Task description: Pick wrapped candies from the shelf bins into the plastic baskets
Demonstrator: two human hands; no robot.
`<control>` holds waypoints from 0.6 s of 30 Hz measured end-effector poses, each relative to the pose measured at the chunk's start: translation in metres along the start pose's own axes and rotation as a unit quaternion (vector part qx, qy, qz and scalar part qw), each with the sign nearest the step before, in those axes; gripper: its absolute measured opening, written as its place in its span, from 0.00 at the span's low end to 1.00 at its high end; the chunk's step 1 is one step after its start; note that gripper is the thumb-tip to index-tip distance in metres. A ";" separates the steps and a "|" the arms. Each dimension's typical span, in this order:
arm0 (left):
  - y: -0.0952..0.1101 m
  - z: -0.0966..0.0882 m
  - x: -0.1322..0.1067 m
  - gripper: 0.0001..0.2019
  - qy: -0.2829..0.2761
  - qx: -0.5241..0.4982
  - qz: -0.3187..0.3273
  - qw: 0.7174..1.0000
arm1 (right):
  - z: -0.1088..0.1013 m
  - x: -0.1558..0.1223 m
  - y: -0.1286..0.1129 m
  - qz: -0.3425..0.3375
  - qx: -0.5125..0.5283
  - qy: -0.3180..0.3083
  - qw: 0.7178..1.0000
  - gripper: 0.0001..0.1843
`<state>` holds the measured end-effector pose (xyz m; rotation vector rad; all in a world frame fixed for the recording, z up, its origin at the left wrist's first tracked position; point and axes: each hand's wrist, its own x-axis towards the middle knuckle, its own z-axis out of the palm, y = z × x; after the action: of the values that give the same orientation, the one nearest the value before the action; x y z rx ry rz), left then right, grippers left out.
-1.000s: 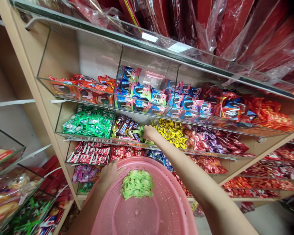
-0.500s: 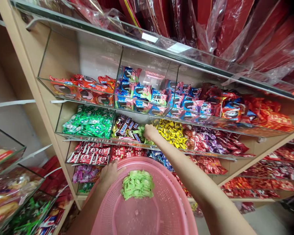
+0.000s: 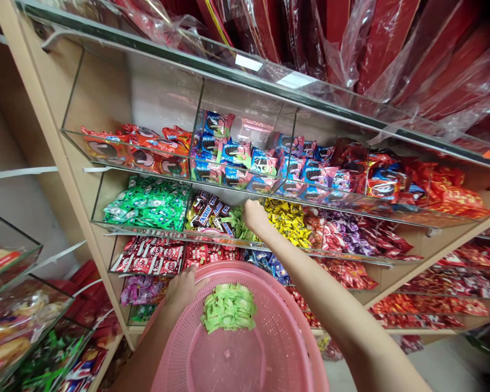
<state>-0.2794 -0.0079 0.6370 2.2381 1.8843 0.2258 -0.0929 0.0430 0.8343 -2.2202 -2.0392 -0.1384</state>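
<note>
My left hand (image 3: 182,288) grips the far rim of a pink plastic basket (image 3: 277,348), fingers curled over the edge. A heap of light green candy packets (image 3: 228,307) lies inside the basket near that rim. My right hand (image 3: 253,215) reaches into the middle glass shelf bin, resting on light green candy packets (image 3: 237,224) between the Snickers bars (image 3: 206,215) and the yellow candies (image 3: 288,220). Its fingers are buried among the packets and I cannot see them.
Glass-fronted shelves (image 3: 245,242) hold sorted sweets: Oreo packs (image 3: 245,160) above, bright green candies (image 3: 147,204) left, purple and red candies (image 3: 351,234) right, KitKat packs (image 3: 151,256) below. Red wrapped boxes (image 3: 351,38) fill the top. A second glass rack (image 3: 12,305) stands at the left.
My right hand has moved slightly up and to the right within the bin, deeper among the green packets. The left hand and basket have stayed still.
</note>
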 end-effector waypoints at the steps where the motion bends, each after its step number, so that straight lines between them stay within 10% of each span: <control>1: 0.000 0.000 0.000 0.29 -0.001 -0.002 0.000 1.000 | -0.001 0.000 0.001 -0.001 -0.003 0.024 1.000 0.14; 13: -0.001 0.001 0.003 0.30 0.002 0.007 0.006 1.000 | -0.007 -0.052 0.013 -0.106 0.113 0.159 0.975 0.09; 18: 0.000 -0.001 0.002 0.29 0.004 0.002 0.009 1.000 | 0.010 -0.101 0.019 -0.211 0.235 0.015 0.949 0.12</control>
<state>-0.2790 -0.0059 0.6379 2.2612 1.8715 0.2329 -0.0825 -0.0568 0.8089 -1.4829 -2.2110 0.2486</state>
